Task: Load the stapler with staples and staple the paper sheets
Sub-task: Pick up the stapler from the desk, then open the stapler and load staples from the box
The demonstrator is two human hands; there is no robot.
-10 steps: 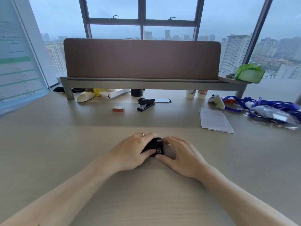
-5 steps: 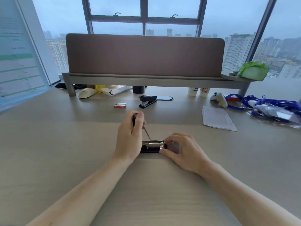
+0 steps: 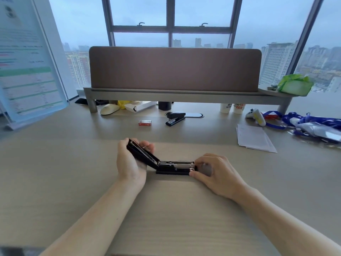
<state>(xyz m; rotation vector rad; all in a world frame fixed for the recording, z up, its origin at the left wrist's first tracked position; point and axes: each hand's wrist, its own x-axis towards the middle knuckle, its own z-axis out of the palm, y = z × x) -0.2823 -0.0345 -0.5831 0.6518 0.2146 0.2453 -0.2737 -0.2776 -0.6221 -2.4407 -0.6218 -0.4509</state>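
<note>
A black stapler (image 3: 175,166) lies on the desk in front of me, swung wide open so its metal staple channel shows. My left hand (image 3: 130,162) grips the lifted top cover at the left. My right hand (image 3: 215,171) pinches the front end of the stapler's base against the desk. A small red staple box (image 3: 145,123) lies farther back on the desk. A stack of white paper sheets (image 3: 253,137) rests at the right.
A second black stapler (image 3: 175,118) stands behind the red box. A brown divider on a grey shelf (image 3: 175,93) crosses the back. A mouse (image 3: 109,109), cups (image 3: 232,107), a white controller (image 3: 256,116) and blue lanyards (image 3: 310,122) lie around.
The stapler was shut under both hands. My left hand has swung its cover up and back to the left, laying it wide open. My right hand stays on the front end.
</note>
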